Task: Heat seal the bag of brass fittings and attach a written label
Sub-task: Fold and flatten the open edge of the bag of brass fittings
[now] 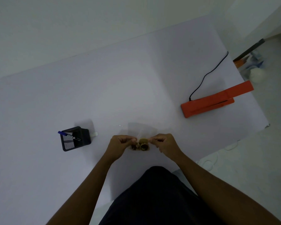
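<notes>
A: Where's the bag of brass fittings (142, 143) now?

B: Low and central over the white table (104, 95), held between both hands. The left hand (120, 145) has its fingers curled in, pinching the plastic at the left of the fittings; the right hand (164, 142) does the same on the other side. The clear upper part of the bag stands up behind the fittings – hard to make out where its mouth ends.

A: And the sealer?

B: The orange heat sealer (212, 101) sits well apart, far right near the table's edge, its arm raised and its black cord (208, 75) trailing back. The pen holder (75, 138) with a blue pen (62, 133) stands to the left, a small pale slip (94, 134) just beside it – possibly the label, I can't tell.

A: What might go wrong?

B: My guess: the fittings are heavy and bunched, so carrying the bag across could let them slide toward the mouth, and metal or wrinkled film in the seal line would give a weak seal. The sealer so close to the edge could also shift when pressed
</notes>
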